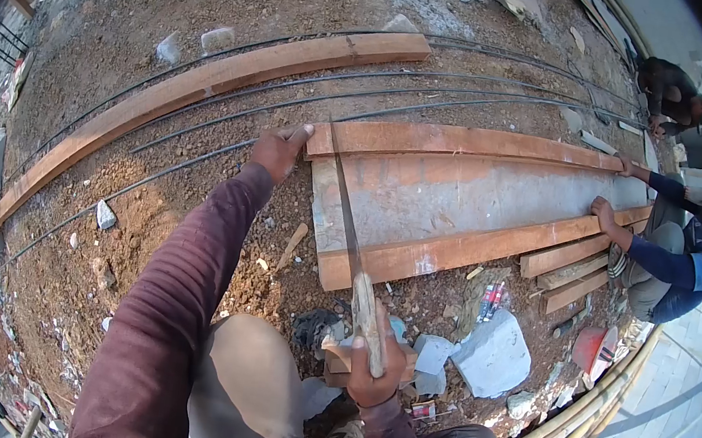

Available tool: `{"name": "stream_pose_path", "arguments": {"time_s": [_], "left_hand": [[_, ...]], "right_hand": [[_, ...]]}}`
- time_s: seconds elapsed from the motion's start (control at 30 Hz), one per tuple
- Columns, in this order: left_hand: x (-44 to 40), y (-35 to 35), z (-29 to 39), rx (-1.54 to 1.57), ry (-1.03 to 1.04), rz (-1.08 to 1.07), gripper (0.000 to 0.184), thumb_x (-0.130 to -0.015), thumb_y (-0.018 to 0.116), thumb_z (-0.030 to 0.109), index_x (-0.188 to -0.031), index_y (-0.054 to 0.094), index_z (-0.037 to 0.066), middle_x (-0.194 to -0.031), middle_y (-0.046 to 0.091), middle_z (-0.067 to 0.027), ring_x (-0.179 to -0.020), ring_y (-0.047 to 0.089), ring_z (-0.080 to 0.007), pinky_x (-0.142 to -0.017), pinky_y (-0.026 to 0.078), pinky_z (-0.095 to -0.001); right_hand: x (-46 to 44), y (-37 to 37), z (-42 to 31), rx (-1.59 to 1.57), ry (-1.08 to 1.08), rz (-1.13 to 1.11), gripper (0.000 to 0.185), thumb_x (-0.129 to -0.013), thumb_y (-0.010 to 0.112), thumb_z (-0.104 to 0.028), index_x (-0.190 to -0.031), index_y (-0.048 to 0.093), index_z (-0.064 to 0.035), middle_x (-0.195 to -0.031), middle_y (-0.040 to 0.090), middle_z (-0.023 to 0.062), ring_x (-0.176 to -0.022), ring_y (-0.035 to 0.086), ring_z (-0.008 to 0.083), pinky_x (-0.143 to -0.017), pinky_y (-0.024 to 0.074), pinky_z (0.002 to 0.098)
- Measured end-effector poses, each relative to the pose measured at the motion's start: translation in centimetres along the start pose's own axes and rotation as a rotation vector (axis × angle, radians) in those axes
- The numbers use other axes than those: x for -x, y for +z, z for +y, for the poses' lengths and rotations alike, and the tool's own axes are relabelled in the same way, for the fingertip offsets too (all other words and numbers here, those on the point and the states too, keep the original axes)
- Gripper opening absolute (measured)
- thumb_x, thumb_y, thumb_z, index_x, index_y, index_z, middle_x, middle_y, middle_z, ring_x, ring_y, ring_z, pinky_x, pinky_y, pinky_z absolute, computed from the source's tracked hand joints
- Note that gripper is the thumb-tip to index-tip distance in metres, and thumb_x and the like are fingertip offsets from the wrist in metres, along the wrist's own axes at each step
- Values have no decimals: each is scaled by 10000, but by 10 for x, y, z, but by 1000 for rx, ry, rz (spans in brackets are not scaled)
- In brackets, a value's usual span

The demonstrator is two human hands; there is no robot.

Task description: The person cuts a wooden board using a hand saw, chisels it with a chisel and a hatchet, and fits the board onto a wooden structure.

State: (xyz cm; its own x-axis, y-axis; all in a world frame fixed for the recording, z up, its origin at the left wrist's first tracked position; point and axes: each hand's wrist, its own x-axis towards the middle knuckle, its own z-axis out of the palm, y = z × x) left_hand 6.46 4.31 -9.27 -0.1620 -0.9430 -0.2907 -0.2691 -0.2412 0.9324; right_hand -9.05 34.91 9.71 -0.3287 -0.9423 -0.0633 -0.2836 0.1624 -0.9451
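Seemingly starting a cut near the panel's (488,191) left edge, the right hand (373,373) clasps the saw (353,242), the left hand (278,154), grip unclear, touches the far beam (467,142); straight strokes are called for.

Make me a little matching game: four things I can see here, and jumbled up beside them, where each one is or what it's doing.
1. Saw
2. Left hand
3. White block
4. Person in blue

A. Crouched, both hands on timber
B. Lying on the ground
C. Gripped by the right hand
D. At the near end of the upper beam

Pairs: 1-C, 2-D, 3-B, 4-A.
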Motion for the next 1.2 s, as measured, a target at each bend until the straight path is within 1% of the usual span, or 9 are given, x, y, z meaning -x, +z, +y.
{"name": "stream_pose_path", "arguments": {"time_s": [0.13,0.37,0.57,0.73,0.83,0.9,0.93,1.1,1.2], "left_hand": [[6,0,5,72,-57,-24,425,-987,661,396,-1184,734,26,-941,687,-11,-786,559,-106,-661,451,-272],[5,-5,11,45,-158,-30,470,-969,635,429,-1209,709,32,-1099,748,-171,-1029,694,-222,-919,495,-318],[107,-13,35,426,-429,39,392,-996,591,349,-1148,713,8,-874,696,-58,-759,601,-122,-696,519,-285],[323,-168,90,-620,-315,-752,404,-967,578,442,-1160,736,124,-1142,705,-204,-1003,688,-387,-877,546,-435],[358,-294,123,-797,-442,-762,474,-937,617,483,-1124,744,67,-1112,728,-191,-1017,699,-359,-879,536,-435],[347,-367,142,-1179,-970,-675,501,-919,640,506,-1110,748,55,-1104,738,-178,-1014,705,-329,-894,527,-420],[323,-395,174,-1315,-652,-947,545,-905,661,529,-1110,742,30,-1045,758,-147,-959,711,-273,-898,520,-400],[127,-410,288,-1133,-584,-847,385,-927,674,333,-1153,728,26,-970,750,-99,-895,696,-182,-793,534,-327],[-13,-350,377,-1128,-379,-861,327,-942,656,246,-1130,708,-16,-1014,738,-116,-961,686,-182,-876,534,-331]], "right_hand": [[-36,13,19,-8,108,-87,491,-946,573,-67,-1397,494,109,-1315,616,262,-1242,602,286,-1017,466,359],[-48,-17,-36,177,-68,-1,495,-897,634,-112,-1350,567,75,-1052,729,220,-824,737,221,-722,553,308],[22,-136,-210,458,159,97,522,-845,646,-149,-1322,594,59,-917,677,177,-694,659,237,-668,522,345],[84,-170,-253,443,500,200,458,-828,629,-91,-1271,610,22,-826,652,167,-709,650,311,-679,513,398],[122,-140,-294,380,690,216,489,-829,617,-85,-1309,579,4,-906,686,234,-818,693,410,-745,543,440],[157,-103,-312,444,961,200,540,-826,637,-141,-1342,551,-8,-1043,682,290,-961,677,454,-838,534,533],[161,-87,-324,410,1090,167,541,-828,637,-154,-1344,553,-13,-1067,682,286,-977,674,451,-860,532,531],[181,26,-286,233,1502,-169,358,-804,661,-181,-1122,669,-18,-1131,687,254,-1079,658,412,-944,528,470],[150,79,-280,35,1829,105,285,-809,653,-213,-943,678,38,-967,684,306,-987,667,457,-850,548,501]]}}
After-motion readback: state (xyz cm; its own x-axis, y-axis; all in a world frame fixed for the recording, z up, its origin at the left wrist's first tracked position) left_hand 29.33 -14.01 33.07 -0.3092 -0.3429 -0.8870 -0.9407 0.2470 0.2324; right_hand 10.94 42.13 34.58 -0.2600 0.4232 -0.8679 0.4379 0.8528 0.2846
